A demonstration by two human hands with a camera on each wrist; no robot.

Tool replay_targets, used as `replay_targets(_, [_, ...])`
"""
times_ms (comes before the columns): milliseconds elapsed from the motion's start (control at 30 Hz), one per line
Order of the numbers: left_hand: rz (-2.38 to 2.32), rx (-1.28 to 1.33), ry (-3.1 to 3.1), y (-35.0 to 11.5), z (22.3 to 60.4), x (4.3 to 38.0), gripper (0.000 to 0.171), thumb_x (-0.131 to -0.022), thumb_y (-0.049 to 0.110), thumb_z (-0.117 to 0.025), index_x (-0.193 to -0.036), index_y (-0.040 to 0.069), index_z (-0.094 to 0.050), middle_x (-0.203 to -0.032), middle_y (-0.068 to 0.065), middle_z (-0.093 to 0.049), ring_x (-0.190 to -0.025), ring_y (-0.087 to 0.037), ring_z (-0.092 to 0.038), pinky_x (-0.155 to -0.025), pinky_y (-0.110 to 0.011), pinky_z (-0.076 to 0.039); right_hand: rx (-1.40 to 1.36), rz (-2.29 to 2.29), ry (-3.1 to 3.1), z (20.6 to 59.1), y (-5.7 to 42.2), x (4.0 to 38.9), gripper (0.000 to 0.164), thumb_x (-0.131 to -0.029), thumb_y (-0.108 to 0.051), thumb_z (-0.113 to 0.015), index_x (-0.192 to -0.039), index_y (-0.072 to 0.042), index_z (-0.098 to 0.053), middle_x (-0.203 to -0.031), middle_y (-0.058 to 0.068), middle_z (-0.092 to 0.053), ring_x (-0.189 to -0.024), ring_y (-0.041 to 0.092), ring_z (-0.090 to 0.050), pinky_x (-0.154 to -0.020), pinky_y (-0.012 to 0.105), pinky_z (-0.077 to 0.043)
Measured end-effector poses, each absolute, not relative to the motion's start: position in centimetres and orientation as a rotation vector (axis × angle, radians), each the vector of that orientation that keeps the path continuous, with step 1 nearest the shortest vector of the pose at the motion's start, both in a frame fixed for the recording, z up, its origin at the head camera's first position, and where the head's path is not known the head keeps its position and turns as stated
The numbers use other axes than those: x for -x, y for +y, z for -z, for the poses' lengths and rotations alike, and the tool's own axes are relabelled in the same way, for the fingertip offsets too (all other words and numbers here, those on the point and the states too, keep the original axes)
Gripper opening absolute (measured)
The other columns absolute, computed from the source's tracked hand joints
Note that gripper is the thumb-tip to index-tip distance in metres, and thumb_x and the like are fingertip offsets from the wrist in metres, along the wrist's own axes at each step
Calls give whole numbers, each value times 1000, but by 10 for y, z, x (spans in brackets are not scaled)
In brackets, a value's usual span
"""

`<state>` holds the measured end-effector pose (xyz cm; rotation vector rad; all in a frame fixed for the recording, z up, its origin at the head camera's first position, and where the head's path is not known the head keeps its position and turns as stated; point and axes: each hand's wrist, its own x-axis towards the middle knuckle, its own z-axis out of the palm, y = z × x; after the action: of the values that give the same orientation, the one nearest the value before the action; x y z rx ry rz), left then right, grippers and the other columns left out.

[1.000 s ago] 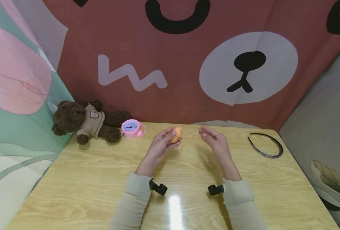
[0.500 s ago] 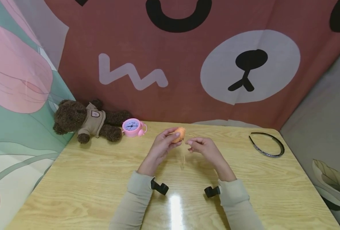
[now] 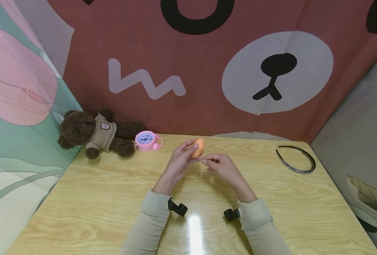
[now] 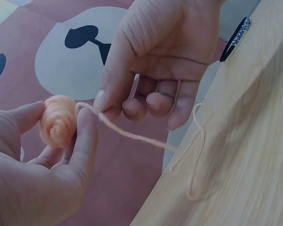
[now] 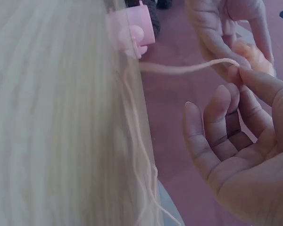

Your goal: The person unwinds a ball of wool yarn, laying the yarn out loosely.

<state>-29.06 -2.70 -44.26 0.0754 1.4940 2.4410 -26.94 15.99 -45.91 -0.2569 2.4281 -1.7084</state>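
Note:
A small orange ball of yarn (image 3: 199, 148) is held up over the table between the thumb and fingers of my left hand (image 3: 178, 159). In the left wrist view the wound yarn ball (image 4: 59, 121) shows its coiled side. Thumb and index finger of my right hand (image 3: 221, 166) pinch the loose yarn strand (image 4: 137, 137) right beside the ball, close to the left fingertips. From that pinch the strand (image 5: 179, 70) runs off and hangs down in loops. The other fingers of my right hand (image 5: 240, 136) are loosely bent.
A brown teddy bear (image 3: 103, 136) lies on its side at the back left of the wooden table (image 3: 96, 205). Beside its feet is a pink alarm clock (image 3: 145, 140). Toward the back right lies a black headband (image 3: 296, 161). A printed curtain (image 3: 201, 106) hangs behind the table.
My right hand has moved left and closed its thumb and finger on the yarn strand at the ball. The left hand keeps hold of the ball, nearly in place.

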Motion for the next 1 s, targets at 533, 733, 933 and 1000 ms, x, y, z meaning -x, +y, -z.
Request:
replay_targets(533, [-2477, -78, 1503, -27, 445, 292, 42, -98, 3, -61, -138, -3, -49, -105, -2, -63, -90, -10, -65, -76, -22, -59, 121, 2223, 2201, 449, 180, 275, 15, -105, -11, -44, -98, -2, -55, -86, -3, -74, -92, 11, -73, -90, 27, -59])
replay_targets(733, [-2503, -40, 1451, -29, 443, 294, 36, -99, -2, -58, -133, -5, -48, -114, -7, -59, -92, -12, -68, -80, -20, -60, 86, 2413, 1979, 446, 187, 275, 12, -107, -14, -47, -99, -7, -53, -67, -2, -56, -78, 12, -71, -89, 29, -60])
replay_targets(933, [-2545, -11, 1430, -33, 443, 297, 37, -98, -5, -57, -135, -3, -48, -122, -13, -54, -94, -15, -68, -81, -22, -61, 18, 2589, 1843, 443, 199, 275, 17, -107, -22, -53, -97, -10, -59, -79, -3, -64, -80, 11, -71, -87, 27, -60])
replay_targets(1000, [-2548, -15, 1432, -35, 443, 298, 39, -99, -5, -56, -137, -4, -48, -123, -13, -54, -95, -14, -68, -81, -22, -61, -26, 2648, 1811, 441, 203, 276, 17, -107, -23, -54, -98, -9, -60, -83, -2, -67, -81, 11, -72, -87, 26, -61])
